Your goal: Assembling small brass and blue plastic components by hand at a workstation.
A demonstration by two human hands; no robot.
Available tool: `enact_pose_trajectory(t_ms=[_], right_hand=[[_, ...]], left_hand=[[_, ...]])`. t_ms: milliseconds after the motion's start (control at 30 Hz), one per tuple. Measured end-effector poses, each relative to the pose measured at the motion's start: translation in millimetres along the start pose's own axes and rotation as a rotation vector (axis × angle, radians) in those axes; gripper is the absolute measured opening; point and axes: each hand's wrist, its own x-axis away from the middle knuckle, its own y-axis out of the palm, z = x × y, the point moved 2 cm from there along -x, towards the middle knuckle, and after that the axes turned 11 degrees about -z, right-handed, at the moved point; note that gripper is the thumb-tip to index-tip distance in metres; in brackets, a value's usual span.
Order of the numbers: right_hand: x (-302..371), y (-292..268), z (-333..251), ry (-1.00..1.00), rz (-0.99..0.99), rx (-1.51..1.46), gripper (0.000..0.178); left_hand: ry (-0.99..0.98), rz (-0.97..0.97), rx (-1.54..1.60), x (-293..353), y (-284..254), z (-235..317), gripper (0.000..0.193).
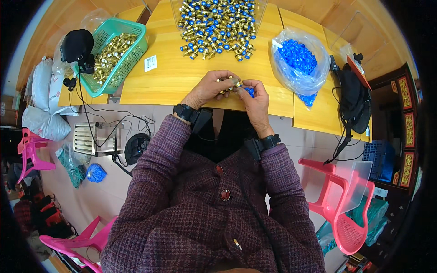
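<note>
Both my hands meet at the near edge of the yellow wooden table (173,77). My left hand (208,88) pinches a small brass fitting (236,83) between its fingers. My right hand (256,101) presses a blue plastic cap (249,91) against that fitting. Straight ahead lies a heap of brass fittings with blue caps (217,25), partly inside a clear tray. A clear plastic bag of loose blue caps (298,59) stands to the right. A green plastic basket (132,54) of bare brass fittings sits at the left.
A black bag (353,98) with a strap rests on the table's right end. Pink plastic chairs (339,214) stand right and left of me. Cables, a black device (76,45), white sacks (45,123) and a small metal rack (91,139) lie at the left.
</note>
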Motion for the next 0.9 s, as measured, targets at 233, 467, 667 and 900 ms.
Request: enact_pose_trajectory(t_ms=[233,467,667,900], right_hand=[[1.3,1.4,-2.1,-0.028,0.011,-0.030,0.023],[1.2,0.1,-1.9,-0.032,0.007,0.043,0.023],[1.1,1.0,-5.6,-0.033,0.021,0.105,0.022],[2.0,2.0,-8.3,-0.012,0.007,0.122,0.017]], left_hand=[[0.016,-0.010,0.015,-0.6,0.0,-1.7,0.029],[0.054,0.004,-0.039,-2.9,2.2,-3.6,0.029],[0.061,0.020,-0.097,-3.6,2.7,-3.3,0.029],[0.065,0.050,-0.110,-3.4,3.8,-3.3,0.028]])
